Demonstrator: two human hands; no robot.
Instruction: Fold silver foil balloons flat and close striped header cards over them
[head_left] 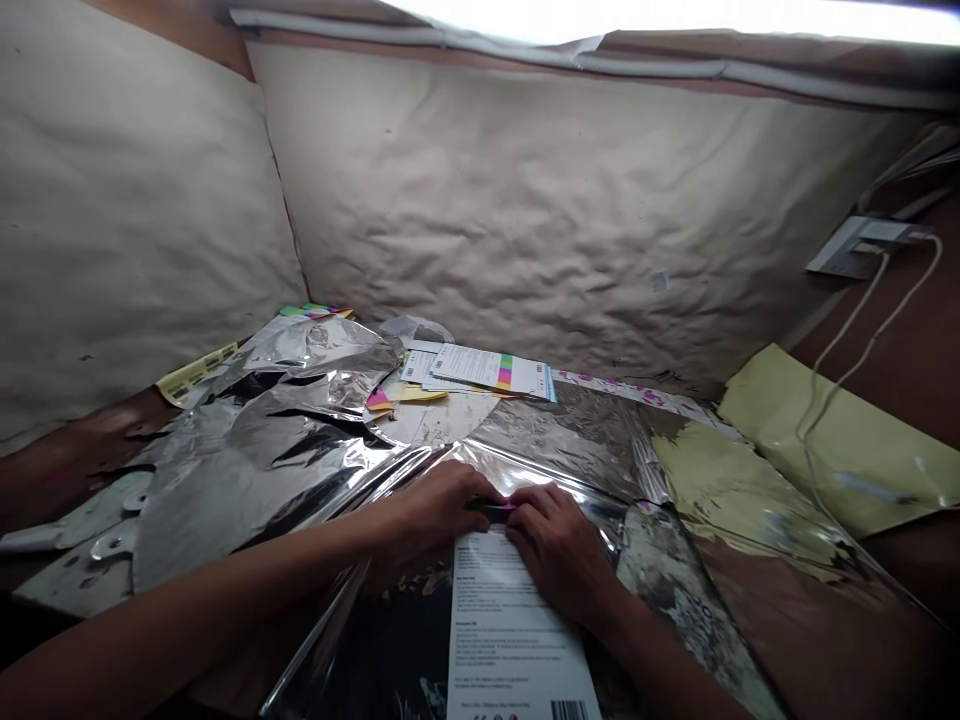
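Observation:
My left hand (435, 505) and my right hand (551, 535) meet at the top edge of a white printed card (510, 640) that lies on crinkled silver foil (247, 470). Both hands are curled, fingertips pinching at a small dark and pink piece (496, 508) between them at the card's top. What exactly the fingers grip is too small to tell apart. The card carries lines of small text and a barcode near its bottom edge.
More silver foil sheets cover the surface to the left and behind. Printed leaflets with coloured stripes (491, 370) lie at the back. Yellow-green paper (832, 440) lies at the right, under white cables (855, 360) running to a wall socket (862, 245). Crumpled beige paper (540, 220) lines the walls.

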